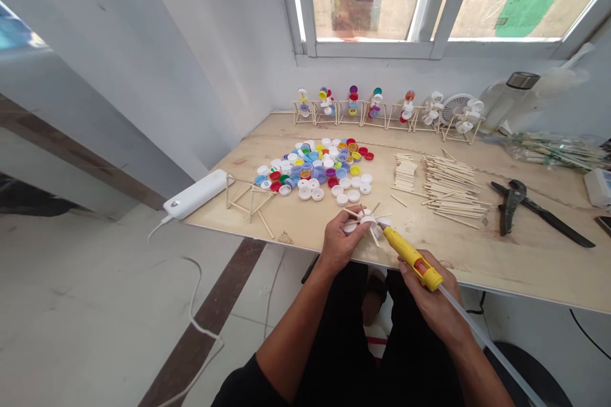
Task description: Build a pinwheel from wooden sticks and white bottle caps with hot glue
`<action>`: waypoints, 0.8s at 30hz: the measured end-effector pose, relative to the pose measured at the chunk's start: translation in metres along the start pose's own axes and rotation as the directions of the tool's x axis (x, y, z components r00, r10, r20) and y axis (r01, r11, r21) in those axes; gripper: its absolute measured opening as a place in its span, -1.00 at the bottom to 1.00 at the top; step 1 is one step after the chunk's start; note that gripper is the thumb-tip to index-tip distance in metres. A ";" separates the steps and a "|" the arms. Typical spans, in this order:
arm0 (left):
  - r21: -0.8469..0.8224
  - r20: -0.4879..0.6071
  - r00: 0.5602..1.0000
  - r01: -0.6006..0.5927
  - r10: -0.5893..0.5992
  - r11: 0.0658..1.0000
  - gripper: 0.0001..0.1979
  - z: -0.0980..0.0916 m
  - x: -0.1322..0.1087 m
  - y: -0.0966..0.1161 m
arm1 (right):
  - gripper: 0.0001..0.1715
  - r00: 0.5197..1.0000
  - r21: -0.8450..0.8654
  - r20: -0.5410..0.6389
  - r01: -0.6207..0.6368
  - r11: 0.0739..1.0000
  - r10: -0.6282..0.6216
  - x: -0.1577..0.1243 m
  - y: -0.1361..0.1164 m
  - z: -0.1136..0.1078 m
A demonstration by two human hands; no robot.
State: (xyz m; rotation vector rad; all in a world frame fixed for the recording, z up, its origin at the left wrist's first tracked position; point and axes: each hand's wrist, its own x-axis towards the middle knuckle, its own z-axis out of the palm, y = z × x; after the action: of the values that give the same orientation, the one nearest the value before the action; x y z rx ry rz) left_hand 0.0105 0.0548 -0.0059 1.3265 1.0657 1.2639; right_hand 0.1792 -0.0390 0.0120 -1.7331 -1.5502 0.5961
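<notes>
Near the table's front edge, my left hand (341,238) is closed on a small assembly of sticks and white bottle caps (368,220), its sticks pointing outward. My right hand (434,296) is wrapped round a yellow glue gun (405,249), with a long pale glue stick (491,346) coming out of its back end. The nozzle is close beside the caps on the assembly's right side; whether it touches them I cannot tell. Behind my hands lies a pile of coloured bottle caps (321,168).
Stick piles (451,187) and black pliers (513,206) lie to the right. A stick frame (251,200) and white power strip (196,194) are at left. Several finished cap wheels on stands (353,102) line the back, near a small fan (457,109) and bottle (513,102).
</notes>
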 end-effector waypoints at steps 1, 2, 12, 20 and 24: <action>-0.003 0.001 1.000 0.002 -0.002 1.000 -0.63 0.000 0.000 0.000 | -0.76 1.000 0.003 -0.012 -0.004 1.000 0.004 0.000 -0.002 0.000; -0.005 0.003 1.000 0.004 -0.004 1.000 -0.63 0.000 0.000 0.001 | -0.76 1.000 0.006 -0.025 -0.009 1.000 0.009 -0.001 -0.004 -0.001; 0.015 0.001 1.000 -0.002 0.002 1.000 -0.63 0.000 0.000 0.000 | -0.76 1.000 0.044 -0.023 -0.002 0.999 0.003 0.002 0.003 0.001; 0.040 -0.005 1.000 -0.018 0.018 0.999 -0.63 -0.001 0.000 -0.001 | -0.76 1.000 0.039 -0.024 -0.018 0.999 0.019 0.000 0.003 0.002; 0.037 -0.003 1.000 -0.014 0.015 0.999 -0.61 -0.001 0.000 -0.001 | -0.77 0.999 0.037 -0.024 -0.020 0.999 0.021 0.000 0.004 0.002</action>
State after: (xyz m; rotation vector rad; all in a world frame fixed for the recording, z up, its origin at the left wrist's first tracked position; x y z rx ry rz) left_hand 0.0099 0.0549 -0.0072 1.3628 1.0887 1.2631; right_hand 0.1801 -0.0382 0.0074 -1.7248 -1.4975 0.6083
